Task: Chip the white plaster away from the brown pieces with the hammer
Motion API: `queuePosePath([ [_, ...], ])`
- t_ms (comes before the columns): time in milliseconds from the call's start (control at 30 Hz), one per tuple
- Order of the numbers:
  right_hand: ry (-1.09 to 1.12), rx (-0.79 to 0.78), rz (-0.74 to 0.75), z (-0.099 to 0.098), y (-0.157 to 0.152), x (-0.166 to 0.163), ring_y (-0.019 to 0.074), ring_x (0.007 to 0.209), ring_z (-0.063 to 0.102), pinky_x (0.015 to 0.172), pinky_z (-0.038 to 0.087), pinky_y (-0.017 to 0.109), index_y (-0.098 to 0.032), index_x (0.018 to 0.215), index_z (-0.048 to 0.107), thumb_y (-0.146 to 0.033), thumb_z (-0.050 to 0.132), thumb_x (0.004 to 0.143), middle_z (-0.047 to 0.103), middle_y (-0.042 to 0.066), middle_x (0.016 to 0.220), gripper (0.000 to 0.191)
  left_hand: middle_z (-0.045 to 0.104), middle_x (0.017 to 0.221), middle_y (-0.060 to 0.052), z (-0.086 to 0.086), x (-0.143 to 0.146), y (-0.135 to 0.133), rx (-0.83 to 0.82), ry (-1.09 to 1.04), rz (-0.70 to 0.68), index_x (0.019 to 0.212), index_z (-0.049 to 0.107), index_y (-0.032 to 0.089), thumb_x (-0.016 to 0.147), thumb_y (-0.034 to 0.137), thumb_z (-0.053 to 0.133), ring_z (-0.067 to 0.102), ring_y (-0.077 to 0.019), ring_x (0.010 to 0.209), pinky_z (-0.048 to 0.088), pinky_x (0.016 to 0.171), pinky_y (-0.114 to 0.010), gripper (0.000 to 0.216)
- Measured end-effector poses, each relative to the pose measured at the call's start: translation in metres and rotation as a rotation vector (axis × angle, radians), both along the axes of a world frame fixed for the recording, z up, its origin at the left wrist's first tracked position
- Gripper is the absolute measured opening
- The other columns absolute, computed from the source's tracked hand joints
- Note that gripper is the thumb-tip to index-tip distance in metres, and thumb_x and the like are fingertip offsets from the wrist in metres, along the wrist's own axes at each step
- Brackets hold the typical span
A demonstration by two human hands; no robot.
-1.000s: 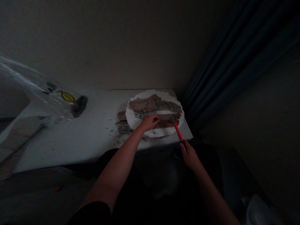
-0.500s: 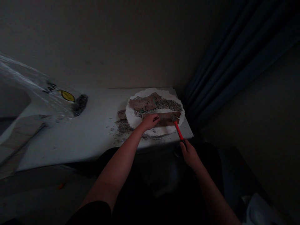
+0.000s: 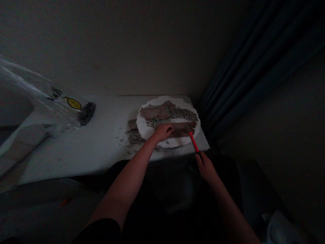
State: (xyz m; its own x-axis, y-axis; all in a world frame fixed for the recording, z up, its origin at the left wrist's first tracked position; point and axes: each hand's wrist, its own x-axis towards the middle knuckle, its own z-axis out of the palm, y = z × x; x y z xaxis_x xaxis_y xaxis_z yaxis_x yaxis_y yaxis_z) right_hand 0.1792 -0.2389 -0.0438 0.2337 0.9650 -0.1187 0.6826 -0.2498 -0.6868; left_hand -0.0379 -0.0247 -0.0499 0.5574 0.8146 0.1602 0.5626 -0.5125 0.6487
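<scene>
My right hand (image 3: 205,165) is wrapped round the black grip of a hammer (image 3: 193,141) with a red handle. The hammer's dark head rests on or just over the right end of a long, rough brown slab (image 3: 181,128) that looks like bark or coarse board. On the slab's left part lies my left hand (image 3: 164,131), its fingers curled and holding it down. Under the slab is a round white mat with a wavy edge (image 3: 175,142). Behind it sit another brown broken slab (image 3: 155,112) and a heap of grey-brown crumbs (image 3: 184,114).
The white table (image 3: 101,145) carries loose dark debris (image 3: 134,135) left of the mat. Farther left stands a clear plastic bag (image 3: 56,105) with a yellow label and dark bits inside. A brown piece (image 3: 22,145) lies at the far left. A dark curtain (image 3: 243,74) hangs at right.
Hardly anything differs. The hammer head stays at the slab's right end, and my left hand keeps its place on the slab. The view has shifted very slightly.
</scene>
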Motion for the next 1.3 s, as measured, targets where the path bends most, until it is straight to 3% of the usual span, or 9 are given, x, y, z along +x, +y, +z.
queuePosePath([
  [133,0.021,0.021,0.010,0.010,0.000,-0.002,0.0275,0.101,0.068,0.082,0.050,0.035,-0.016,0.121,0.061,-0.048,0.038,0.099,0.072,0.015,0.107,0.045,0.066,0.076,-0.004,-0.003,0.000,-0.003,0.035,0.029,0.003,0.085,0.066,0.018,0.093,0.031,0.054,0.060,-0.0186,0.075,0.043,0.072,-0.029,0.020],
  [267,0.113,0.041,0.022,0.038,-0.003,-0.011,0.0247,0.087,0.068,0.070,0.049,0.031,-0.015,0.124,0.060,-0.050,0.039,0.099,0.072,0.012,0.097,0.047,0.071,0.092,-0.009,-0.008,0.000,-0.005,0.066,0.059,-0.010,0.094,0.068,0.017,0.094,0.032,0.053,0.064,-0.0227,0.088,0.046,0.081,-0.032,0.021],
  [400,0.170,0.080,0.082,0.059,-0.002,-0.024,0.0209,0.078,0.065,0.067,0.046,0.028,-0.017,0.118,0.061,-0.049,0.038,0.100,0.070,0.008,0.088,0.044,0.071,0.090,-0.010,-0.011,0.000,-0.008,0.048,0.039,-0.020,0.096,0.068,0.016,0.096,0.036,0.051,0.066,-0.0234,0.087,0.048,0.079,-0.032,0.026],
  [667,0.141,0.029,0.104,0.051,-0.003,-0.038,0.0207,0.076,0.063,0.066,0.045,0.028,-0.017,0.113,0.062,-0.047,0.038,0.100,0.069,0.008,0.087,0.041,0.073,0.097,-0.011,-0.013,0.000,-0.006,0.043,0.060,-0.018,0.100,0.070,0.016,0.093,0.028,0.054,0.067,-0.0251,0.092,0.049,0.082,-0.033,0.022],
  [933,0.168,0.053,0.095,0.060,-0.005,-0.043,0.0197,0.075,0.062,0.066,0.044,0.028,-0.017,0.111,0.061,-0.048,0.038,0.100,0.066,0.007,0.083,0.040,0.071,0.084,-0.009,-0.017,0.001,-0.009,0.074,0.057,0.007,0.094,0.067,0.015,0.094,0.034,0.055,0.064,-0.0198,0.076,0.049,0.072,-0.029,0.023],
  [1300,0.124,0.025,0.074,0.063,-0.004,-0.050,0.0196,0.069,0.059,0.062,0.041,0.028,-0.015,0.108,0.061,-0.047,0.039,0.098,0.065,0.008,0.082,0.040,0.070,0.081,-0.006,-0.020,0.000,-0.009,0.074,-0.002,0.024,0.090,0.067,0.015,0.092,0.033,0.057,0.063,-0.0176,0.075,0.049,0.071,-0.026,0.020],
])
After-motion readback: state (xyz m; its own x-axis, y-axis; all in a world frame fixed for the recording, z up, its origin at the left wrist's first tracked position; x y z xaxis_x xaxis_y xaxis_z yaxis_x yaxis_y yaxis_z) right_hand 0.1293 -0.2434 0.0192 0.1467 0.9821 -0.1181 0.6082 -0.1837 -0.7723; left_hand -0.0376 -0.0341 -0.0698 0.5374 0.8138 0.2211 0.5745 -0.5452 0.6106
